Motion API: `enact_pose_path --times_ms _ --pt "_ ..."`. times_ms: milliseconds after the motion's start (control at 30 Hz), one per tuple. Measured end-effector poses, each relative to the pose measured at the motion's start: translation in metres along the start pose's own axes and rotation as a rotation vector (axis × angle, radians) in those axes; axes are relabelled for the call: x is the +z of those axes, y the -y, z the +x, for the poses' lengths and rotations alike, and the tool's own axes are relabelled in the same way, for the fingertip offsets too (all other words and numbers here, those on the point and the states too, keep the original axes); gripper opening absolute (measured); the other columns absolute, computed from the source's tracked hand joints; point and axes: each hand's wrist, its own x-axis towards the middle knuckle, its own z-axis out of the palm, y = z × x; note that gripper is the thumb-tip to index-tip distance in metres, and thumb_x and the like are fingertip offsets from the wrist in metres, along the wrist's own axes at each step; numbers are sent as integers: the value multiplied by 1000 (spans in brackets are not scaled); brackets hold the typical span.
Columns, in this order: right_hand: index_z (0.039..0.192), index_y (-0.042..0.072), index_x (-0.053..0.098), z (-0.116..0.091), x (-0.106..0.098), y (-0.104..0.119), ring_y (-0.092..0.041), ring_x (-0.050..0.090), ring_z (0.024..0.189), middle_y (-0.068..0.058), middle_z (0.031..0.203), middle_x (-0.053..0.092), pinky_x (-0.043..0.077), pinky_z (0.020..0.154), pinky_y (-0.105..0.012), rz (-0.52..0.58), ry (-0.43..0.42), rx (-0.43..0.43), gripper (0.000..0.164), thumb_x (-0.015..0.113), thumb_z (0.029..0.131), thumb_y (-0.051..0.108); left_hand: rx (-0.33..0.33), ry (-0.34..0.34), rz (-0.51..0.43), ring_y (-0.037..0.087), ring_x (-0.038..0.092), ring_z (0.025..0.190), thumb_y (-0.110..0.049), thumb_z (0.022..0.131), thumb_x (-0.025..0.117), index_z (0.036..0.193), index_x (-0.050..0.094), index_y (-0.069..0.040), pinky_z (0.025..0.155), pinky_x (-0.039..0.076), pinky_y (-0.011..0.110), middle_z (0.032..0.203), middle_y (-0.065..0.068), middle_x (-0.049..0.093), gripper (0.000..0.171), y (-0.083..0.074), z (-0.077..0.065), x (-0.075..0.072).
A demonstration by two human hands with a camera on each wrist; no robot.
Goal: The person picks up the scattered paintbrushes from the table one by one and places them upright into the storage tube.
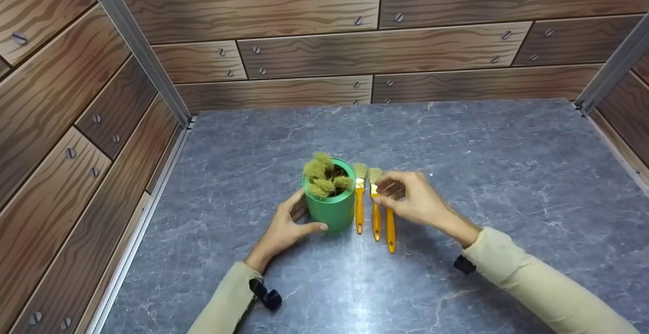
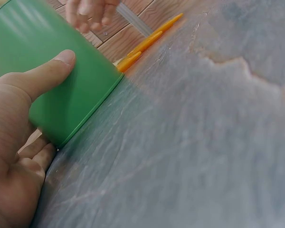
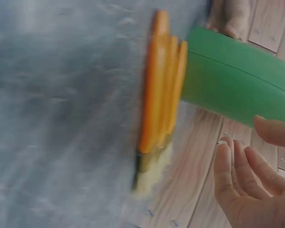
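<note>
The left hand [image 1: 284, 226] grips the green can [image 1: 332, 215], just left of three paintbrushes [image 1: 376, 222]; the right hand [image 1: 418, 204] hovers there, holding nothing. One sideways swipe could scatter those paintbrushes — or jolt the green can.

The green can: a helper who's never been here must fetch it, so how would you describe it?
On the grey marbled table, look for the left hand. It holds the green can, just left of three orange-handled brushes. Unlike those brushes, which lie flat, the can is round, stands upright and has fuzzy yellow-green tufts at its mouth.
</note>
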Motion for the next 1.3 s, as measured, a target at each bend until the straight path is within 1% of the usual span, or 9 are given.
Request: enact_pose_path --times_ms 167,267,400,500,667,867,1033,1200,1300 --pt "113 -5 73 -9 5 -15 -23 75 86 -16 101 77 67 77 -29 -21 91 59 28 83 89 2 3 6 -13 26 43 155 -10 80 95 167 38 -19 130 36 41 167 6 47 104 1 0 -1" --pt "108 -4 74 -14 7 -22 -17 72 80 -11 94 76 65 71 -23 -58 134 89 24 85 86 1 7 11 -7 25 44 155 -12 81 95 166 39 -20 130 36 41 167 4 48 102 1 0 -1" --pt "98 0 73 -18 8 -27 -13 69 75 -7 88 74 63 68 -22 -99 158 105 23 90 83 4 4 15 0 23 44 155 -14 82 95 165 41 -23 130 37 40 165 2 50 100 -1 0 -1" --pt "97 2 72 -20 9 -28 -13 66 74 -4 85 72 62 67 -22 -119 178 123 26 92 82 8 -1 13 0 24 44 155 -15 81 96 166 41 -22 130 36 42 166 2 49 101 0 -1 -1" --pt "100 3 69 -20 11 -28 -13 62 73 -2 83 69 58 64 -24 -182 171 162 32 94 81 13 5 15 1 28 43 156 -17 80 96 166 39 -20 130 35 45 168 6 47 103 1 -1 -1" --pt "104 3 67 -18 11 -25 -15 64 74 -4 84 70 62 66 -29 -210 156 219 43 97 77 17 1 9 0 27 43 156 -17 79 96 166 39 -20 130 35 44 167 5 47 104 2 -1 0" --pt "101 5 64 -15 8 -25 -15 63 73 -2 82 69 61 68 -31 -192 154 269 46 99 74 15 6 9 -5 24 44 155 -15 79 96 165 41 -22 130 36 41 167 3 48 103 1 1 0" --pt "95 7 62 -13 6 -28 -14 61 68 0 78 68 56 63 -29 -157 148 319 46 99 72 16 3 7 -7 22 44 155 -15 79 96 166 40 -22 129 36 40 166 1 48 103 1 1 -1" --pt "95 5 63 -13 6 -28 -13 61 66 -1 77 68 55 61 -28 -142 137 344 46 100 71 17 0 7 -9 22 44 155 -15 80 96 166 39 -21 130 36 40 166 2 48 103 0 0 0"
